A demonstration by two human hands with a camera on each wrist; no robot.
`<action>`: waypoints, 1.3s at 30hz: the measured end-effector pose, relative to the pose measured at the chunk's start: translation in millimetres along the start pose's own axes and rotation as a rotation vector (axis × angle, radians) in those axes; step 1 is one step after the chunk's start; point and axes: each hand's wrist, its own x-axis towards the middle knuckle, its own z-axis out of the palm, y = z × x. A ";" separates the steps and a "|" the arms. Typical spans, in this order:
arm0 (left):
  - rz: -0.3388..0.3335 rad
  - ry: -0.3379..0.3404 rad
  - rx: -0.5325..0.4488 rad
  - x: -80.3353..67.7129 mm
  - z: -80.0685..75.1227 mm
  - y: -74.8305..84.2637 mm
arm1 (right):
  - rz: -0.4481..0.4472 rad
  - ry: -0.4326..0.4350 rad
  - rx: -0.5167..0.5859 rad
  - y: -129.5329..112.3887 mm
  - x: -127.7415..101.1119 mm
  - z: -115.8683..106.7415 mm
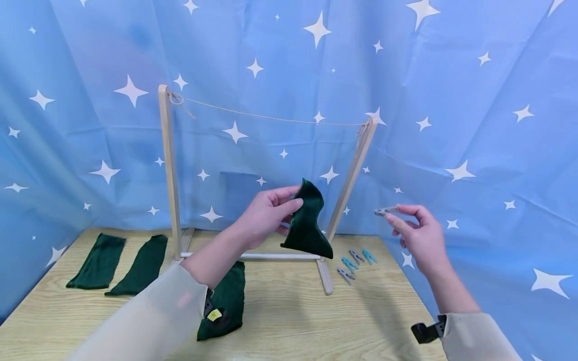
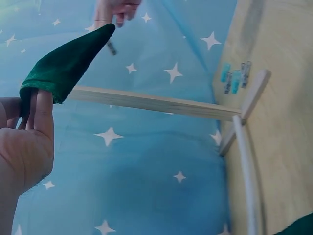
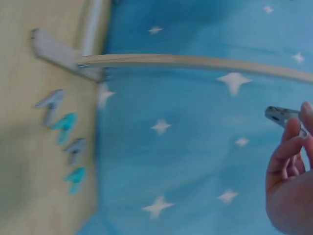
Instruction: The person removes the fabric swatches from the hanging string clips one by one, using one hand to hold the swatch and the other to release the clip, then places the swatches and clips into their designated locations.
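Observation:
My left hand pinches a dark green velvety cloth by its left edge, thumb in front and fingers behind. The cloth is raised off the table in front of the wooden frame, below the string. At the right, my right hand holds a grey clothespin between thumb and index finger, its tip pointing left. In the right wrist view the same clothespin sticks out from the fingertips. The string, tied between two wooden posts, carries nothing.
Two green cloths lie at the table's left, and another green cloth lies partly under my left forearm. Several grey and teal clothespins lie near the right foot of the frame. A blue star-patterned curtain stands behind the table.

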 end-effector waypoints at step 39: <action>-0.168 0.059 -0.069 -51.0 -15.4 -129.2 | 0.372 -0.062 -0.401 211.6 -35.8 14.0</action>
